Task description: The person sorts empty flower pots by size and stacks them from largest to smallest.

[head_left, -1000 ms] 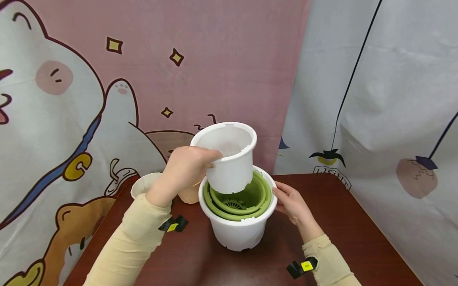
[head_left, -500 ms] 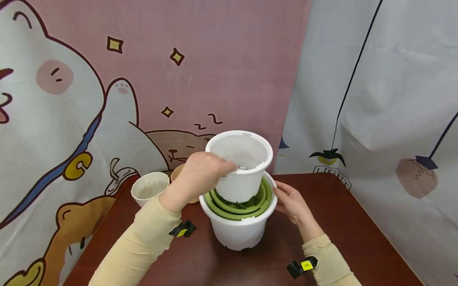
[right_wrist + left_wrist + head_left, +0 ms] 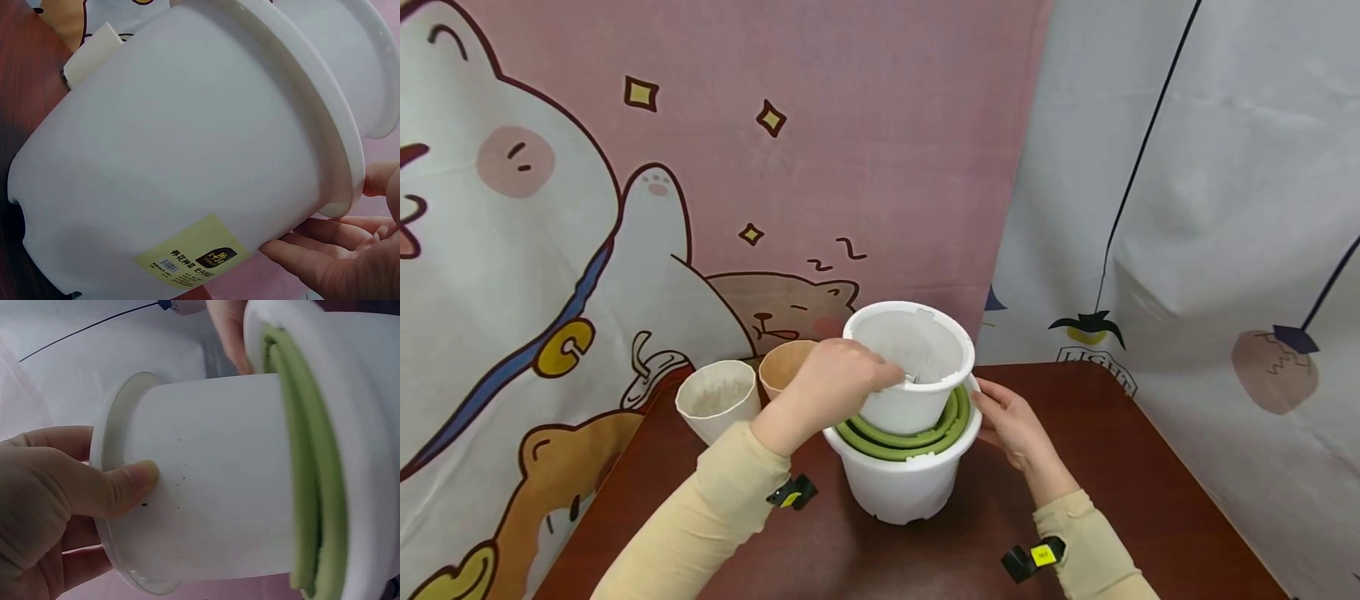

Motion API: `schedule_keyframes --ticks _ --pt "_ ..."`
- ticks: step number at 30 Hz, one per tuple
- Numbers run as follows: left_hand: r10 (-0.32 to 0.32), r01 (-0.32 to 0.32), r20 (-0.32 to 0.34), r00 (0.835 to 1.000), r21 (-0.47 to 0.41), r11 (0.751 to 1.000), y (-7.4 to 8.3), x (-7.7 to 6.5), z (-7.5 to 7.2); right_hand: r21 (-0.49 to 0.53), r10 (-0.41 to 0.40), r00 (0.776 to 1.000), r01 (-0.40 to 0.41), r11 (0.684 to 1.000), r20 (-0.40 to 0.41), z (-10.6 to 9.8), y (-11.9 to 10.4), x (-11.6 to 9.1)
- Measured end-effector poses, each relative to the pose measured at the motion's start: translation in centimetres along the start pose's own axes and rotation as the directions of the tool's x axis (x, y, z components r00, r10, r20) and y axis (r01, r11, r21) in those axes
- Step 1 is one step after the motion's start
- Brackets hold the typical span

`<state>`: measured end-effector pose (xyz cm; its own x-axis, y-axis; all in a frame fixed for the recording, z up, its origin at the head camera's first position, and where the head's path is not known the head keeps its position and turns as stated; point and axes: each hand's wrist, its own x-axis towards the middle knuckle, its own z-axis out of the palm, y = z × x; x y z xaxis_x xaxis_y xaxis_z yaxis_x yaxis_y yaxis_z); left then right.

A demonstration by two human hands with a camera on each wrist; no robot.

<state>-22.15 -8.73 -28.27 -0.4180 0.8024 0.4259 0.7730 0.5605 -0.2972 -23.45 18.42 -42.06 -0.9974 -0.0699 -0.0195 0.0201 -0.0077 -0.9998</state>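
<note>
My left hand [image 3: 835, 379] pinches the near rim of a small white flowerpot [image 3: 910, 408], thumb on its outer wall in the left wrist view. The base of that pot is hidden inside two nested green flowerpots [image 3: 961, 417], whose rims show around it. Both green ones sit within a large white flowerpot [image 3: 901, 492] standing upright on the table. At the right side of this large pot, my right hand [image 3: 1011, 425] holds its rim between thumb and fingers. In the right wrist view, a yellow-green label [image 3: 194, 253] is stuck on the large pot's wall.
Left of the stack stand a white faceted pot [image 3: 718, 396] and a tan pot [image 3: 781, 367], the latter partly behind my left arm. The dark red-brown table [image 3: 1097, 492] ends at a patterned cloth backdrop [image 3: 910, 167].
My left hand has moved right and down with the small white flowerpot, from above the stack into the green pots. The right hand stays at the large pot's rim.
</note>
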Motion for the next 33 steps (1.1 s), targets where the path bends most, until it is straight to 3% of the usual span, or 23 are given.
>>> schedule_keyframes --ticks 12,21,33 --pt "-0.051 0.050 -0.045 0.998 -0.018 0.999 0.7 -1.4 2.1 0.012 0.000 1.000 0.000 1.000 0.004 0.1 0.0 0.0" --pt "-0.070 0.070 -0.078 0.995 0.001 0.998 0.8 -2.1 2.8 0.021 0.009 1.000 -0.009 1.000 0.008 0.1 -0.1 -0.1" --pt "-0.058 0.058 -0.104 0.993 -0.008 0.998 1.0 -2.8 3.8 0.014 0.013 1.000 -0.013 1.000 -0.005 0.0 0.1 0.0"
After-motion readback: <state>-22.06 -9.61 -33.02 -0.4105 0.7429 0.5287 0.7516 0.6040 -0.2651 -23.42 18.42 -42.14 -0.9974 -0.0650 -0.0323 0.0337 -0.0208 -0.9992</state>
